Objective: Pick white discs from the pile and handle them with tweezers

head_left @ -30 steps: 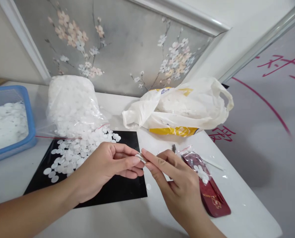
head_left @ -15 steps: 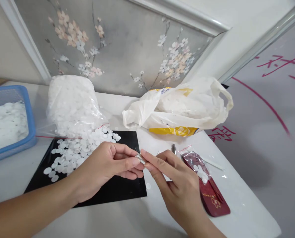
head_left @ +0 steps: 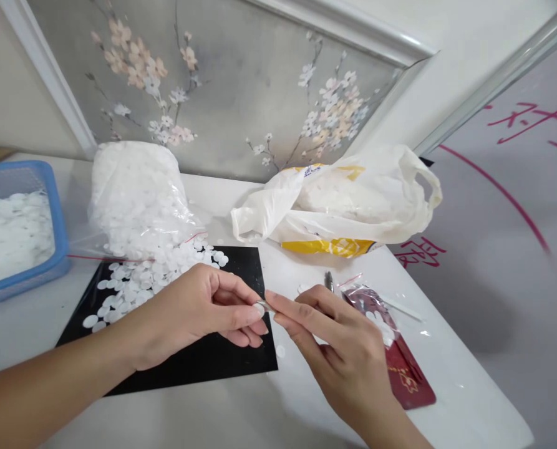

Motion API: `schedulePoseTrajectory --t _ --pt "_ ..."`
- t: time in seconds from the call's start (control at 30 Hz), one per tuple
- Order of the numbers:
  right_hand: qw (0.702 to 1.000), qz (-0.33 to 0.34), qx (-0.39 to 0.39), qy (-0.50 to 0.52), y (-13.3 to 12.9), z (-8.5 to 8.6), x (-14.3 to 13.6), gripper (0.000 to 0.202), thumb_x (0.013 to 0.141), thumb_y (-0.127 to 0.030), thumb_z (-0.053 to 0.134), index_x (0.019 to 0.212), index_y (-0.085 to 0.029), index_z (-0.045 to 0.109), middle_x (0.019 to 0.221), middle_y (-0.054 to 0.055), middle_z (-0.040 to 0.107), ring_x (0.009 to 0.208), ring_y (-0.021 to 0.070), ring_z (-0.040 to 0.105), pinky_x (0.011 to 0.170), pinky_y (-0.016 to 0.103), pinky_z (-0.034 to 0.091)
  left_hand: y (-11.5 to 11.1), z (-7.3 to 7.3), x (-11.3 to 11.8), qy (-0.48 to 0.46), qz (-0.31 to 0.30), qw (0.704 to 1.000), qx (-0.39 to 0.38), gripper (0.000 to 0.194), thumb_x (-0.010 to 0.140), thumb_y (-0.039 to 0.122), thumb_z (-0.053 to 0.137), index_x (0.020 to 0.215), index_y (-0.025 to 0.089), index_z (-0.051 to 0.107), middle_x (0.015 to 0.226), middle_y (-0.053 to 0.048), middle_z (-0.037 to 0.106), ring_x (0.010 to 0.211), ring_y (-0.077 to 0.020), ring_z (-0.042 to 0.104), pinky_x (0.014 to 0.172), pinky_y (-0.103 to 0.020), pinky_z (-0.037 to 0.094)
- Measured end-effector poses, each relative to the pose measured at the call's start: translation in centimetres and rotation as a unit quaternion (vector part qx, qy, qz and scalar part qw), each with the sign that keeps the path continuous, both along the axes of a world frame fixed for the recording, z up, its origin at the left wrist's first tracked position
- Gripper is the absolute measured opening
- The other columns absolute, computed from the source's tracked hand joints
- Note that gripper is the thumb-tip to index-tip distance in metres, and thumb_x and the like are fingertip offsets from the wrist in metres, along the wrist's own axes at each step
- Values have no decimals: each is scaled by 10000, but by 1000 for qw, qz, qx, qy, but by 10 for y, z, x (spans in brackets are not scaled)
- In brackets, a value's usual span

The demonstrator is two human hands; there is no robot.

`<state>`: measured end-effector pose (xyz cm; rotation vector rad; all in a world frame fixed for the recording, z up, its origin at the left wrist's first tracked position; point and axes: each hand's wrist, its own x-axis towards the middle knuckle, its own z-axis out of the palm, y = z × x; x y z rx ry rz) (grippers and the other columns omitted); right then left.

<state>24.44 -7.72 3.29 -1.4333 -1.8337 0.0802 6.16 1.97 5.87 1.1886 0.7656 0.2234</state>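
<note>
My left hand [head_left: 222, 308] pinches a small white disc [head_left: 259, 307] between thumb and index finger, above the right part of a black mat [head_left: 203, 365]. Opposite it, the thumb and index finger of my right hand [head_left: 334, 340] are closed on a small thin silvery piece [head_left: 267, 306], whose tip meets the disc's edge. Most of that piece is hidden by my fingers, so its kind is unclear. Behind my left hand, many loose white discs [head_left: 142, 284] lie heaped on the mat, spilling from a clear zip bag [head_left: 135, 187] full of them.
At the left stands a blue plastic basket [head_left: 56, 218] of white discs. A white and yellow carrier bag [head_left: 339, 215] lies at the back. Right of my right hand, a small clear bag with white discs [head_left: 380, 327] rests on a dark red case [head_left: 411, 380], near the table's right edge.
My fingertips have shifted slightly, and the disc's face now shows more plainly. The silvery piece sits between the disc and my right fingers. Everything else has stayed in place.
</note>
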Motion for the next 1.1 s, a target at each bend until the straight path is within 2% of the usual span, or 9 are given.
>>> schedulePoseTrajectory --t 0.1,0.2,0.37,0.5,0.73,0.83,0.93,1.0,1.1 --pt "997 -29 -27 67 1 2 4 210 925 -224 575 1068 -244 727 709 -7 582 576 111 535 504 219 419 1 0 0 -9 4 1000 -4 130 785 293 743 859 186 745 823 -24 781 794 -152 743 709 -182 589" --pt "978 -89 -52 182 4 -2 11 211 953 -313 527 1090 -249 674 758 -5 610 631 126 556 557 232 451 -1 0 1 -32 32 999 -13 108 755 273 771 812 188 739 845 -21 784 836 -158 740 773 -207 587" --pt "940 -101 -54 321 13 -9 15 254 983 -414 440 1011 -223 605 630 -46 449 527 109 438 485 224 386 -5 0 3 -49 49 998 -10 54 763 225 758 784 177 744 846 -29 783 823 -158 739 767 -209 587" --pt "939 -85 -53 329 14 -8 11 334 992 -454 385 1004 -200 602 589 -62 379 464 100 330 433 226 297 -5 -2 3 -64 55 996 -4 43 790 205 724 770 178 750 828 -32 780 827 -162 738 762 -213 589" --pt "958 -80 -103 255 5 -14 9 327 999 -442 374 966 -200 592 581 -65 335 482 107 312 445 233 270 -5 -3 3 -70 54 996 9 67 798 164 701 759 182 752 831 -31 783 829 -162 740 764 -212 584" --pt "964 -71 -102 234 5 -12 7 291 997 -394 389 903 -199 584 598 -51 413 493 104 360 447 225 299 -5 -2 2 -64 53 996 14 72 791 149 697 759 178 754 815 -30 781 828 -164 739 766 -215 582" --pt "969 -58 -97 218 6 -6 2 201 947 -329 503 799 -203 551 621 -38 500 512 101 422 462 213 355 -5 -2 2 -58 53 997 22 70 789 146 694 778 177 756 804 -27 779 826 -163 736 766 -217 578" --pt "969 -43 -99 223 5 -4 -3 178 908 -300 568 760 -207 536 593 -46 503 499 99 435 458 206 376 -5 -2 2 -51 50 997 31 62 796 168 694 792 179 755 809 -25 776 828 -162 731 763 -215 575" --pt "966 -6 -86 242 2 -4 -8 174 922 -342 547 819 -203 574 596 -45 520 482 97 452 438 202 385 -5 -2 3 -32 50 997 49 65 798 234 713 818 186 751 820 -24 773 827 -160 721 764 -218 570"
